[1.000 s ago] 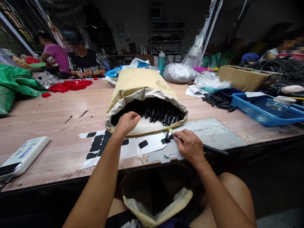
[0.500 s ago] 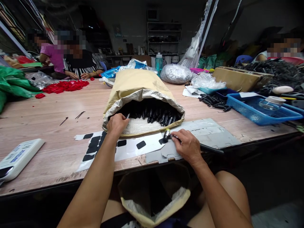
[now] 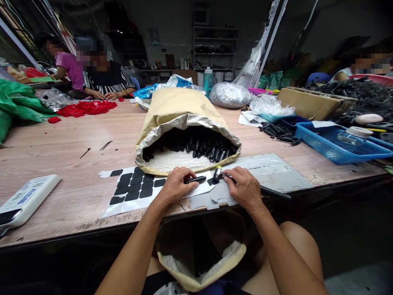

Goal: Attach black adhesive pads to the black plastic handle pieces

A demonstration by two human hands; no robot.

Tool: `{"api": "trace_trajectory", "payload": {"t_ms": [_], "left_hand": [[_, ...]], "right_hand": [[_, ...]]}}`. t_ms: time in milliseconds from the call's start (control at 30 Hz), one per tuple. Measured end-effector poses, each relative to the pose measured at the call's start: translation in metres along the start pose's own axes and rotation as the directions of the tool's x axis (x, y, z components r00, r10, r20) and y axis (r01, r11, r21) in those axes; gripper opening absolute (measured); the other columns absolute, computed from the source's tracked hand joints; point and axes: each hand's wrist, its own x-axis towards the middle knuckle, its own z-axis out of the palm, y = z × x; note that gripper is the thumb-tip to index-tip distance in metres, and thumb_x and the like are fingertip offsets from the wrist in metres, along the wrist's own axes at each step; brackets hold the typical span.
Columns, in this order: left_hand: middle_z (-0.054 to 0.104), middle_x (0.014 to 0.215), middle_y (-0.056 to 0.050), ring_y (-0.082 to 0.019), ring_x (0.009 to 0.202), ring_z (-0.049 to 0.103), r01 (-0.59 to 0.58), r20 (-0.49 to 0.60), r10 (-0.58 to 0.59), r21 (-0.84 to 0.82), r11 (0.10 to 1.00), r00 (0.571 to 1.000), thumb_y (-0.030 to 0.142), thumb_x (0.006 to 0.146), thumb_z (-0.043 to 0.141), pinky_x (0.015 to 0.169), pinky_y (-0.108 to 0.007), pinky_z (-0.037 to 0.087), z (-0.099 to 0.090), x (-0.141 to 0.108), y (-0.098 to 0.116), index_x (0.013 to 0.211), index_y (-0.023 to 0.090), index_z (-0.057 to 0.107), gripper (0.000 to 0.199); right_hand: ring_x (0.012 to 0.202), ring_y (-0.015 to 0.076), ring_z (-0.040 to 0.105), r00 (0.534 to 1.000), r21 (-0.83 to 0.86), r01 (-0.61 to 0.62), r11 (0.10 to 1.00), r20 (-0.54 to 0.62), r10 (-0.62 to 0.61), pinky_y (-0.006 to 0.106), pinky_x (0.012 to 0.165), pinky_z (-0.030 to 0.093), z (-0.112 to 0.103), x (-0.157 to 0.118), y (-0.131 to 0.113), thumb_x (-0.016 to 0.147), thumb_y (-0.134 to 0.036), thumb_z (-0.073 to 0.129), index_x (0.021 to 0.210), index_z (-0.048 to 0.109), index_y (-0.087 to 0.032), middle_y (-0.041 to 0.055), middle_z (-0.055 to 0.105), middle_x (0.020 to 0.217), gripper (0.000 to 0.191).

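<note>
My left hand (image 3: 177, 185) pinches a slim black pen-like stick (image 3: 197, 179) just in front of the open sack. My right hand (image 3: 245, 186) grips a small hammer (image 3: 217, 174) by its black handle; the head has a yellowish end and a dark end. Its dark face rests on or close above a black patch at the right end of a white sheet (image 3: 172, 193). More black rounded patches (image 3: 132, 186) sit in rows on that sheet's left part. The paper sack (image 3: 184, 102) lies on its side, its mouth facing me, with many black sticks (image 3: 199, 148) inside.
A second open sack (image 3: 202, 282) is between my knees. Grey board (image 3: 270, 174) lies under the hammer area. A white device (image 3: 29, 200) stands left, a blue basket (image 3: 337, 151) right. Red pieces (image 3: 87, 108) lie near two co-workers (image 3: 106, 82); another person sits far right.
My left hand has come out of the sack mouth toward the hammer, bringing a black stick with it. My right hand holds the hammer in nearly the same place.
</note>
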Motion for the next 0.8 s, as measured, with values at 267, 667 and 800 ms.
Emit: {"api": "trace_trajectory", "payload": {"t_ms": [267,667,800], "left_hand": [[0.068,0.085,-0.001,-0.022,0.091,0.057,0.068,0.016,-0.067,-0.077,0.995,0.998,0.031,0.071,0.079,0.084,-0.035,0.042,0.000,-0.002,-0.001,0.089,0.023,0.075,0.020],[0.069,0.084,0.001,-0.022,0.093,0.056,0.046,0.040,-0.042,-0.107,0.993,0.998,0.030,0.071,0.080,0.085,-0.033,0.039,0.001,0.000,-0.005,0.087,0.023,0.077,0.018],[0.066,0.080,0.000,-0.020,0.087,0.054,0.026,0.049,-0.022,-0.082,0.996,0.999,0.028,0.074,0.076,0.079,-0.031,0.040,0.000,0.000,-0.004,0.083,0.023,0.077,0.010]], "right_hand": [[0.094,0.0209,0.061,0.994,0.112,0.105,0.988,-0.046,-0.100,0.033,0.084,0.048,-0.010,0.006,-0.014,0.098,-0.024,0.050,0.116,0.068,-0.022,0.0053,0.068,0.097,0.025],[0.095,0.0187,0.064,0.978,0.373,0.203,0.905,-0.121,-0.170,0.032,0.087,0.052,-0.018,0.013,-0.074,0.098,-0.020,0.051,0.124,0.065,-0.024,0.0057,0.069,0.100,0.030],[0.088,0.0181,0.064,0.981,0.289,0.189,0.938,-0.010,-0.194,0.029,0.080,0.052,-0.011,0.009,-0.075,0.097,-0.018,0.052,0.118,0.068,-0.024,0.0045,0.068,0.090,0.028]]}}
